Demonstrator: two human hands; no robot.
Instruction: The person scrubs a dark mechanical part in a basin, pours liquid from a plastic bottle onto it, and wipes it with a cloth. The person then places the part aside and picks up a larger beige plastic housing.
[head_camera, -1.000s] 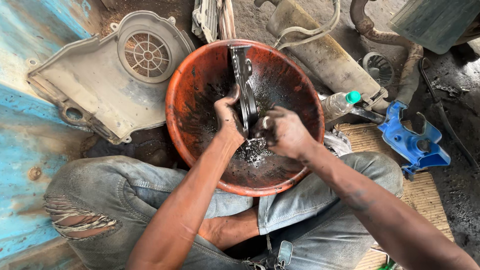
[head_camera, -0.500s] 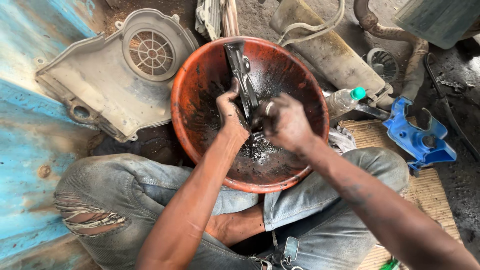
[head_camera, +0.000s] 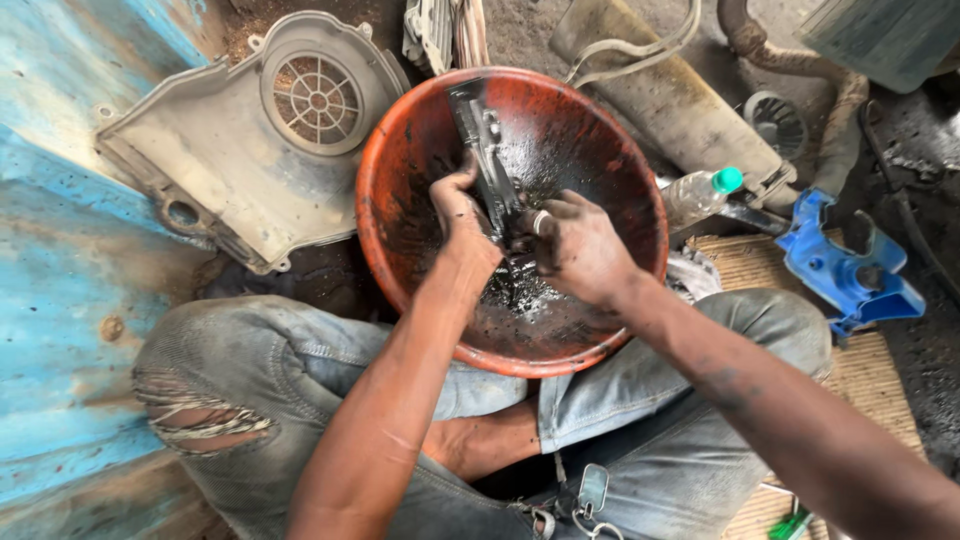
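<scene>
- I look straight down at a round orange basin (head_camera: 400, 170), smeared black inside, sitting on the ground just beyond my crossed legs in torn grey jeans (head_camera: 250, 370).
- My left hand (head_camera: 462, 215) reaches into the middle of the basin, its grip closed around the lower part of a long, dirty metal part (head_camera: 483, 140).
- That metal part leans up from the basin's wet bottom toward its far rim, tilted a little to the left.
- My right hand (head_camera: 578, 245) sits just right of the left one, its grip curled tight and pressed against the same part; a ring shows on one finger. I cannot tell what, if anything, it holds inside the fist.
- A pool of dark, shiny liquid (head_camera: 520, 295) lies in the basin bottom, right under both hands.
- To the left of the basin, touching its rim, lies a large grey cover (head_camera: 220, 160) with a round grille.
- To the right, near the basin, a clear plastic bottle (head_camera: 700, 195) with a green cap lies on its side.
- Farther right, a blue plastic piece (head_camera: 840, 265) rests on a woven mat (head_camera: 760, 260).
- A bunch of keys (head_camera: 590, 495) hangs at my waist, near the bottom edge.
</scene>
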